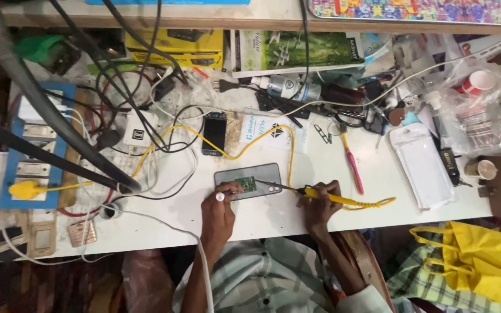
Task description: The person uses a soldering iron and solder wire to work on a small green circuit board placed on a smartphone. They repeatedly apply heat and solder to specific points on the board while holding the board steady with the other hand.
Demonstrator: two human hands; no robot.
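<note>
**At bench centre: soldering on small green board**

Near bench centre, small green circuit board (247, 184) lying on grey mat (268, 174). Right hand (320, 200) closed around yellow soldering iron (314, 193); tip reaching toward 9 o'clock, touching or just short of board edge, cannot tell which. Left hand (220, 204) pinching thin white-capped tool (221, 196) against board at its 9 o'clock side. Judged mid-work: joint in progress, board not yet lifted off mat. Dark phone (214, 133) lying at 11 o'clock, untouched.

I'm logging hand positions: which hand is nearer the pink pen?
Right. The right hand sits just left of the pink pen; the left hand is farther left, beyond the circuit board.
</note>
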